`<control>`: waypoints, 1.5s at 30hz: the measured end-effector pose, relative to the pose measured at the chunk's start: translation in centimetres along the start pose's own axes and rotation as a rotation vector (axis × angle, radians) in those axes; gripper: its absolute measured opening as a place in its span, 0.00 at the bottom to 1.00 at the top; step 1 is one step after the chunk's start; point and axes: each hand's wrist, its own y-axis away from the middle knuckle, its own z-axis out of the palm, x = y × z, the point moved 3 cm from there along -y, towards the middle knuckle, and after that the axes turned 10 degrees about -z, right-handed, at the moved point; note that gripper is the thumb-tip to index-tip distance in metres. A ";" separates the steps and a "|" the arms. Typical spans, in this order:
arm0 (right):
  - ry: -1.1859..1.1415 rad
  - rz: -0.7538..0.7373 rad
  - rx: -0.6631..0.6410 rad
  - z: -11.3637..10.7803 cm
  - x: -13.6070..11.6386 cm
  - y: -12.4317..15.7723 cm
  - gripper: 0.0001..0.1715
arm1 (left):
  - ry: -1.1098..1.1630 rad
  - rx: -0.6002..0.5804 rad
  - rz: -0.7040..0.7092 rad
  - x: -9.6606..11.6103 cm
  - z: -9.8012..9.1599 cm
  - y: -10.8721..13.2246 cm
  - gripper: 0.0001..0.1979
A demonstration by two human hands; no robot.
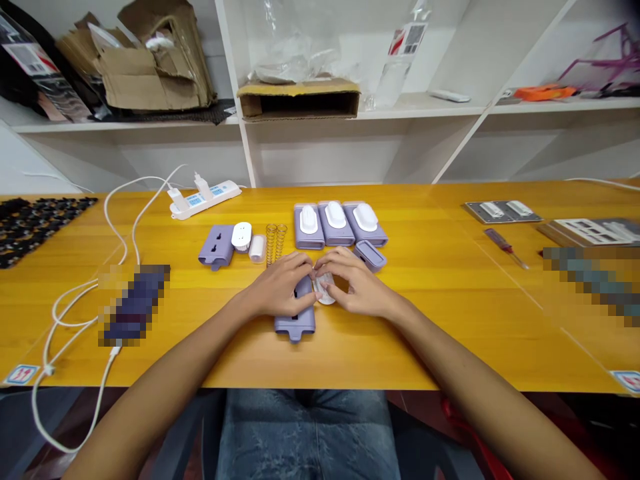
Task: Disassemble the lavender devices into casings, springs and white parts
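Note:
My left hand [286, 285] and my right hand [353, 283] come together at the middle of the table with curled fingers. Between their fingertips is a small, whitish, partly see-through round piece [327, 293], gripped from both sides; the fingers hide its upper part. Beneath my left hand lies a flat purple housing [295, 328] with dark slots and a tab at its near end, partly covered. Just beyond my right hand rests a small purple oval frame [371, 255]. Two coil springs [276, 243] lie beyond my left hand, beside a clear-and-white cylinder [257, 249].
Three purple housings with white oval tops [335, 223] stand in a row. Left are another slotted housing [217, 245], a white socket piece [241, 237], a power strip [206, 199] and a blurred phone [135, 305] on a cable. A screwdriver [505, 247] lies right; shelves [420, 120] rise behind.

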 end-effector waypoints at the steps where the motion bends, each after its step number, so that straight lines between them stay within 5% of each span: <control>1: 0.001 0.003 -0.009 0.0 0.0 0.0 0.11 | -0.008 0.003 -0.019 0.0 0.0 0.0 0.12; 16: 0.032 0.031 0.005 -0.3 0.3 -0.1 0.11 | -0.313 0.139 -0.399 -1.0 0.3 -0.3 0.23; 23: 0.020 0.004 0.065 -0.3 0.0 -0.1 0.08 | 0.059 0.396 -0.359 -1.7 -0.2 -0.4 0.24; 26: -0.020 -0.027 0.148 -0.5 -0.3 -0.2 0.05 | 0.280 0.486 -0.445 -1.9 -0.6 -0.5 0.26; 35: -0.074 -0.051 0.253 -1.1 -1.0 -0.5 0.04 | 0.993 0.416 -0.906 -2.5 -0.6 -0.4 0.27; 40: -0.085 -0.053 0.203 -1.0 -1.7 -0.6 0.04 | 1.136 0.348 -0.925 -2.4 0.1 -0.3 0.31; 45: -0.076 -0.035 0.148 -0.8 -2.4 -0.5 0.23 | 1.131 0.348 -0.948 -2.4 0.4 -0.3 0.30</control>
